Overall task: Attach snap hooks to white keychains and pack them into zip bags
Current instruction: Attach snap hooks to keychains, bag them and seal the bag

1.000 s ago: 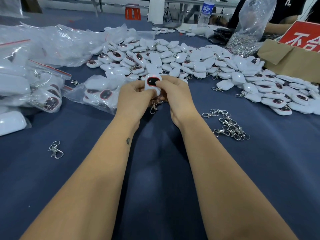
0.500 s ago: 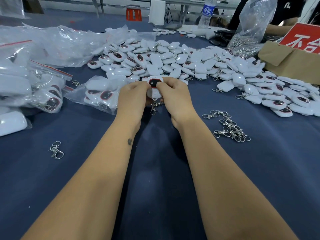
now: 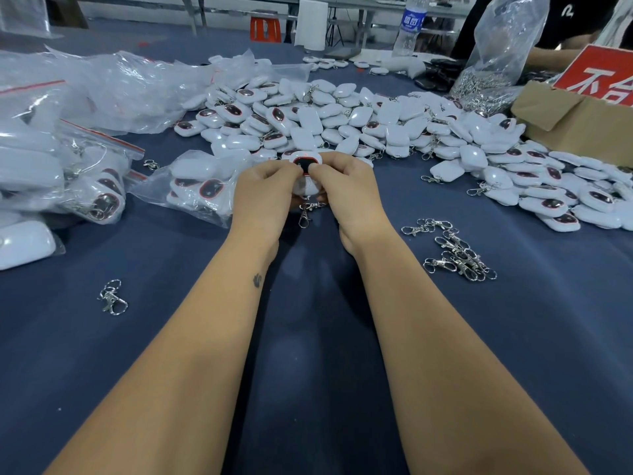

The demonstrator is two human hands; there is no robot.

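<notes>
Both hands meet on one white keychain [image 3: 306, 162] just above the counter [image 3: 308, 337]. My left hand [image 3: 265, 190] pinches its left side with curled fingers, and my right hand [image 3: 346, 192] pinches its right side the same way, so each grip is clenched on that one piece. Its dark, red-rimmed window faces up toward me at the top, and a silver snap hook [image 3: 305, 214] hangs from its lower end between my wrists, the tip close to the blue cloth; whether it touches I cannot tell.

Just left of my left hand lies a zip bag [image 3: 191, 181] with several keychains inside, flat on the counter. Beyond my knuckles spreads a big heap of loose keychains [image 3: 342, 118], some window-up, some showing the plain white back, and it curves round to my right as far as the counter's edge of view. Near my right forearm sits a small cluster of loose snap hooks [image 3: 455, 252], tangled together. A single pair of hooks [image 3: 111, 298] lies well apart on my left.

Further left are more filled bags [image 3: 68, 180] with red zip strips, stacked on one another, and behind them a crumpled mass of clear plastic [image 3: 113, 87]. At the far right stands a cardboard box [image 3: 565, 118] with a red sign [image 3: 599, 77] on it, and beside it a clear bag of metal hooks [image 3: 493, 73]. A water bottle [image 3: 409, 27] stands at the far side.
</notes>
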